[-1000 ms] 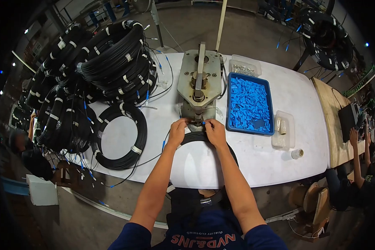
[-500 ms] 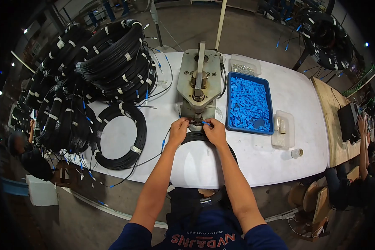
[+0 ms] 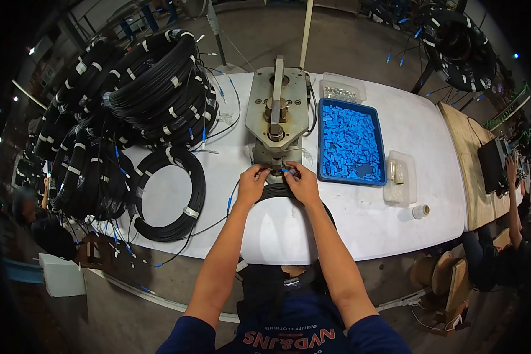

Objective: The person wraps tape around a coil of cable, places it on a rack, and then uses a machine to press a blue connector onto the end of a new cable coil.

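Note:
A grey metal press (image 3: 262,121) with a long lever stands on the white table, its narrow head pointing down between my hands. My left hand (image 3: 251,185) is closed in a pinch at the left of the press's lower tool; what its fingertips hold is too small to make out. On the other side, my right hand (image 3: 303,185) pinches a small blue connector (image 3: 287,170) close to that tool. Below both hands lies a coil of black cable (image 3: 274,192), partly hidden by my hands and forearms.
Black cable coils (image 3: 153,88) are piled high at the left, with a single coil (image 3: 199,189) before them. At the right stand a blue tray (image 3: 321,147) of blue pieces, clear plastic boxes (image 3: 408,196) and a white roll (image 3: 420,211). Another person's hand (image 3: 511,167) shows far right.
The whole view has shifted slightly. Both hands stay at the press, with only slight finger movement, and the blue connector remains in my right fingertips.

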Available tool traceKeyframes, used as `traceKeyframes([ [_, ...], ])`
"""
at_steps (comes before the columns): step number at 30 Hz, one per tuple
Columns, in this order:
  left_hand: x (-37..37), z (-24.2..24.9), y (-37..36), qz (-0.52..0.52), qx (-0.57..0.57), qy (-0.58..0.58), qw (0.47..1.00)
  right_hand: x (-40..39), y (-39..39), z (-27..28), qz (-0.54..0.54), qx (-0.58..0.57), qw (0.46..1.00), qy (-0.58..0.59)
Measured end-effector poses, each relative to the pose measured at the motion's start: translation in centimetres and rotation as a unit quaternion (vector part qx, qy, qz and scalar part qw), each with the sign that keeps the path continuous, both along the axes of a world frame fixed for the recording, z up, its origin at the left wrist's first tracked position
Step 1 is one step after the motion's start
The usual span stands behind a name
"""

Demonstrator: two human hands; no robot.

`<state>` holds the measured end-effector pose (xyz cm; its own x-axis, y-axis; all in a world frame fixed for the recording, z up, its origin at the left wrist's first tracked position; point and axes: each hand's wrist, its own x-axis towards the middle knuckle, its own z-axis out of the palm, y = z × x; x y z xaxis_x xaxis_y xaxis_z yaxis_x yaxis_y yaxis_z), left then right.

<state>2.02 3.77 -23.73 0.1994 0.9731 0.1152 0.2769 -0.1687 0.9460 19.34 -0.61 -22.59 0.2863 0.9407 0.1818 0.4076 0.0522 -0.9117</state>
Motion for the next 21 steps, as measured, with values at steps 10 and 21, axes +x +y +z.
traceKeyframes([
  [10,0.3,0.7,-0.4,0.026,0.069,0.062,0.995,0.0,0.0,-0.2,0.024,0.004,0.999,-0.021],
  [21,0.2,0.1,-0.1,0.02,0.074,0.036,0.996,-0.1,0.1,-0.3,0.018,0.017,0.999,-0.038],
])
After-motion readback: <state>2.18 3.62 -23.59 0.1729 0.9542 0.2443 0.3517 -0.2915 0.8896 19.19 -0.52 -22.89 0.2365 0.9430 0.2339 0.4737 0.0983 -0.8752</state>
